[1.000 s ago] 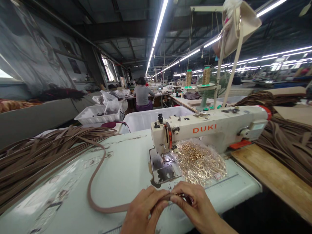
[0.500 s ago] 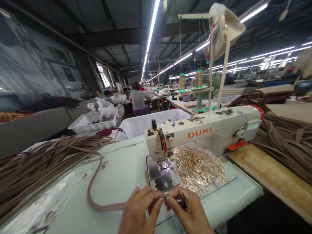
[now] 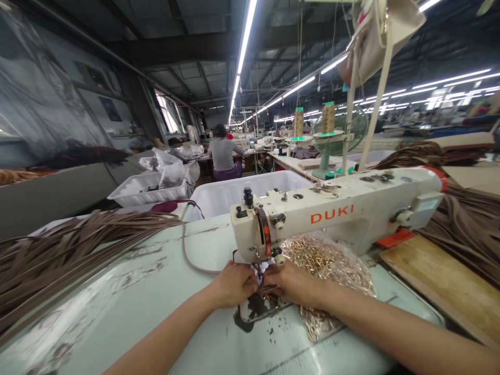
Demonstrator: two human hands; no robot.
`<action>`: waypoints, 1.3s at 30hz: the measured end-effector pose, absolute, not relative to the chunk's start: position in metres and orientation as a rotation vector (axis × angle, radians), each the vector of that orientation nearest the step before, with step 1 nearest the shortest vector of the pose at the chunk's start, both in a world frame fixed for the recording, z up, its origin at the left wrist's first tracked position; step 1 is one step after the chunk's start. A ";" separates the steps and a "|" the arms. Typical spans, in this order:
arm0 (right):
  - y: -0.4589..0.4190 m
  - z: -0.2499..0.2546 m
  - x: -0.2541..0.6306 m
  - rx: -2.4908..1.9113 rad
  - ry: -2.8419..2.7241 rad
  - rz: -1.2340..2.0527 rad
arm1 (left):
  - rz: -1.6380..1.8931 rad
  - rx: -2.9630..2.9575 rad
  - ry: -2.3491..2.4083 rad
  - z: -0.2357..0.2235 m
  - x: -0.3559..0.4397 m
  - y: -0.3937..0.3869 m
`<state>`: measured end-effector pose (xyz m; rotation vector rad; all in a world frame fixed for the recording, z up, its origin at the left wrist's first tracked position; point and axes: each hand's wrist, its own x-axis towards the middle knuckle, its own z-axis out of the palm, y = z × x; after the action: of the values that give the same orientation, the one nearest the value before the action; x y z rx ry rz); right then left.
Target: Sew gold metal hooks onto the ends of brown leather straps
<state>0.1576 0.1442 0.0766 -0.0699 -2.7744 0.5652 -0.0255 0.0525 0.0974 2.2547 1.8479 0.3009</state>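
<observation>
Both my hands sit on the pale green table right under the head of the white DUKI sewing machine (image 3: 336, 216). My left hand (image 3: 233, 284) is closed on a brown strap (image 3: 191, 260) that curves off to the left. My right hand (image 3: 291, 281) pinches the strap's end at the needle plate (image 3: 253, 307); whatever small piece it holds there is hidden by the fingers. A clear bag of gold metal rings (image 3: 332, 260) lies just right of my right hand.
A heap of brown straps (image 3: 66, 255) covers the table's left side, with more straps (image 3: 469, 229) at the right behind a wooden board (image 3: 441, 281). White plastic bins (image 3: 234, 190) stand behind the machine. A person (image 3: 223, 156) sits at a far table.
My hands moved forward from the table's near edge to the needle plate, carrying the strap end. The strap's loop shifted right and away with them.
</observation>
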 end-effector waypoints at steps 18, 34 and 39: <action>0.143 0.058 0.156 -0.084 -2.772 0.599 | 0.356 3.123 1.626 0.062 -0.029 0.012; 0.131 0.049 0.154 -0.364 -2.848 -0.067 | 0.584 3.296 1.550 0.050 -0.053 0.042; 0.133 0.048 0.152 -0.306 -2.872 -0.072 | 0.635 3.296 1.532 0.050 -0.057 0.045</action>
<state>0.1519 0.1333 0.0483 -0.3059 -2.8722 -0.0720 -0.0567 0.0451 0.0502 3.2957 1.5317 0.6346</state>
